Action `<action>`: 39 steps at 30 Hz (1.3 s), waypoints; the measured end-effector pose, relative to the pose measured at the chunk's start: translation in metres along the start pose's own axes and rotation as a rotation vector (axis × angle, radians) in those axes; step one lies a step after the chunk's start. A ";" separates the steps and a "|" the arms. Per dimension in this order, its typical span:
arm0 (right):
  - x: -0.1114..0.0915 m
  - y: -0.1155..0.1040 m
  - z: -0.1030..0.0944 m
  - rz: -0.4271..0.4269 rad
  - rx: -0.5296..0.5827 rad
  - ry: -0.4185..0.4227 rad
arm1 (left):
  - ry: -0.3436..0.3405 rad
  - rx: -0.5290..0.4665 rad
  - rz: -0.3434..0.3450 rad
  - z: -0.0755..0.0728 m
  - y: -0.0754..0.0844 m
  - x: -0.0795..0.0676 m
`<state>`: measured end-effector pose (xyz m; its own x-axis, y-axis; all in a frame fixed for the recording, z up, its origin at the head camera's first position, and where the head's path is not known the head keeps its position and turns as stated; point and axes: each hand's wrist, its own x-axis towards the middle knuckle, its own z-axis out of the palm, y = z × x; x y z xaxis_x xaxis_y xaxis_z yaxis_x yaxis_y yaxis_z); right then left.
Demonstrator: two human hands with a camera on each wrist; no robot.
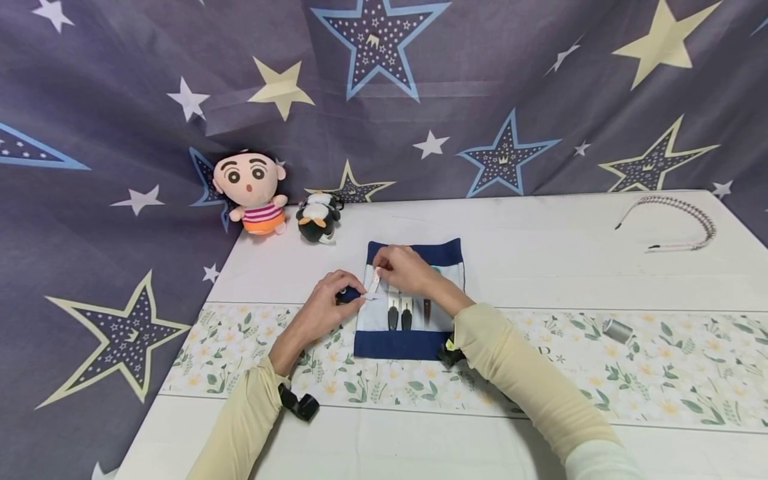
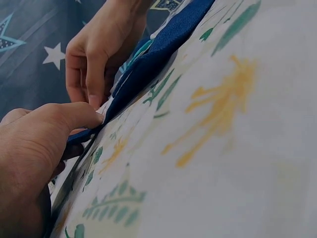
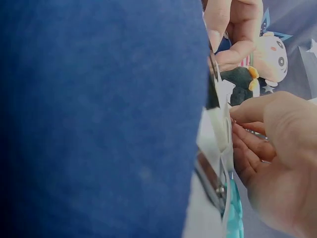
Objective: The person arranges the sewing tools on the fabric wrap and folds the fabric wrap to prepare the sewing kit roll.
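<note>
A cloth tool pouch (image 1: 399,345), navy at both ends and pale blue between, lies spread on the table. Two black-handled tools (image 1: 393,319) and a brown slim tool (image 1: 427,311) sit in its middle. My left hand (image 1: 327,300) pinches the pouch's left edge, where a navy flap shows under the fingers. Over the upper left of the pouch, my right hand (image 1: 407,270) pinches a small white strip (image 1: 375,280); its kind cannot be made out. Teal handles (image 3: 234,210) show below the right hand in the right wrist view.
A plush doll (image 1: 259,190) and a black-and-white plush penguin (image 1: 318,217) stand at the back left. A headband (image 1: 699,220) lies at the far right, with a grey thread spool (image 1: 618,331) nearer. A floral runner (image 1: 252,347) crosses the white table.
</note>
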<state>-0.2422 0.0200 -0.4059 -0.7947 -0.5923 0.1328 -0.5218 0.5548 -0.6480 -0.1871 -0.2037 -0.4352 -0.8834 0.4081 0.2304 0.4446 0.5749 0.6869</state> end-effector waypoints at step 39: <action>-0.003 -0.001 0.002 -0.142 -0.014 -0.081 | -0.019 -0.018 -0.019 -0.002 0.000 -0.001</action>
<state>-0.2391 0.0198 -0.4071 -0.6854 -0.7101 0.1614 -0.6320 0.4699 -0.6162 -0.1864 -0.2050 -0.4339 -0.8887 0.4108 0.2038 0.4248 0.5701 0.7033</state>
